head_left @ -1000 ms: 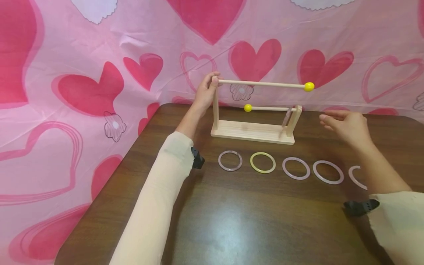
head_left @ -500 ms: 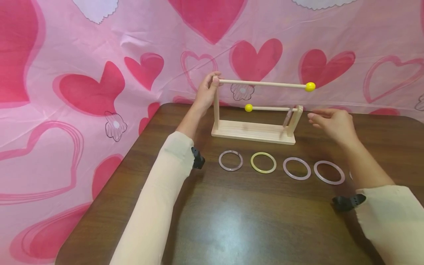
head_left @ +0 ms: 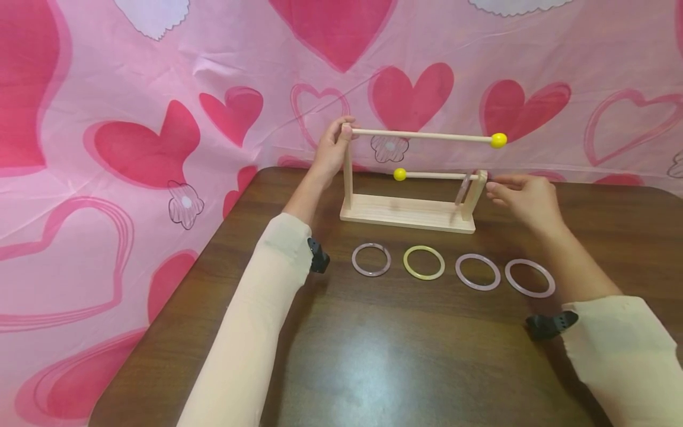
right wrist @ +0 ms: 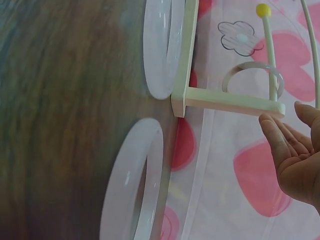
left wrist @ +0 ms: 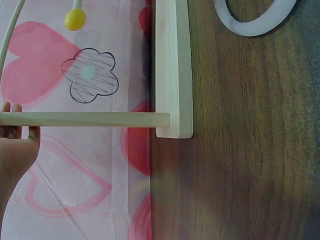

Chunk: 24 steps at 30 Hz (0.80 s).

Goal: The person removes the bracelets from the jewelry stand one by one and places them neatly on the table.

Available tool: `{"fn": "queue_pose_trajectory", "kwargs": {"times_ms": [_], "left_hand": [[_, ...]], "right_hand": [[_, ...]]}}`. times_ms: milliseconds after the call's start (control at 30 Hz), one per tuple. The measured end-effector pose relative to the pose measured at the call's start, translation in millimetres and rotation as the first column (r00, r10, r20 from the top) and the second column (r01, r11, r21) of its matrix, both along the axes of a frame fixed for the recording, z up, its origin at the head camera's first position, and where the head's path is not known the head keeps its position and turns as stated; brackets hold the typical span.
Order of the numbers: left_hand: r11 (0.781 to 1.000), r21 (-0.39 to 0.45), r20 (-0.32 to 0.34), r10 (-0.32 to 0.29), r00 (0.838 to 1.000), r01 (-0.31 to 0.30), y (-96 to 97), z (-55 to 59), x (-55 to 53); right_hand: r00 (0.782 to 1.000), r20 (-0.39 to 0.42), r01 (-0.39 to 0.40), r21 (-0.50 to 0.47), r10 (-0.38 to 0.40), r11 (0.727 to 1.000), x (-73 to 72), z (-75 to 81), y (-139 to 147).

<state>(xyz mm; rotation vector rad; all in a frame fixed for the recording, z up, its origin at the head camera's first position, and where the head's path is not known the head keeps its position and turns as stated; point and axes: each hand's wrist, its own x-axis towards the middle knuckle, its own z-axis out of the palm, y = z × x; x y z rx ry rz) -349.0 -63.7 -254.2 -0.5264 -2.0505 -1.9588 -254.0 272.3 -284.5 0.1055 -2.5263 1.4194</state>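
At the back of the table stands a pale wooden stand (head_left: 405,212) with two horizontal rods ending in yellow balls. My left hand (head_left: 333,148) grips the top of its left post, fingers and thumb on either side in the left wrist view. The upper rod (head_left: 421,136) points right from there. On the lower rod (head_left: 437,175) hangs a translucent ring (head_left: 463,190), close beside the right post (head_left: 474,198). My right hand (right wrist: 300,160) holds nothing; its loosely bent fingers come right up to the top outer side of that post, thumb apart.
In a row in front of the stand lie a greyish-purple ring (head_left: 354,260), a yellow ring (head_left: 405,261) and two lilac rings (head_left: 480,289) (head_left: 533,295). The brown table (head_left: 341,356) reaches back to a pink heart-patterned cloth (head_left: 256,53).
My right hand has moved left to the stand's right post, and its forearm now covers the rightmost ring seen earlier. The left hand and stand have stayed in place.
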Motion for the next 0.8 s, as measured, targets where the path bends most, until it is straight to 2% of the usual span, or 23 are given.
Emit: {"fn": "queue_pose_trajectory", "kwargs": {"times_ms": [400, 667, 800], "left_hand": [[1.000, 0.001, 0.021, 0.005, 1.000, -0.005, -1.1, -0.7, -2.0], [1.000, 0.003, 0.009, 0.000, 1.000, 0.000, -0.9, 0.3, -1.2], [1.000, 0.000, 0.009, 0.005, 1.000, -0.005, -0.4, 0.4, -1.0]], "right_hand": [[1.000, -0.024, 0.019, -0.005, -0.019, 1.000, -1.0, -2.4, -7], [0.999, -0.031, -0.009, -0.007, 0.009, 1.000, -2.7, -2.7, -13], [1.000, -0.027, 0.007, 0.038, -0.006, 0.999, -3.4, -2.4, -17]]}}
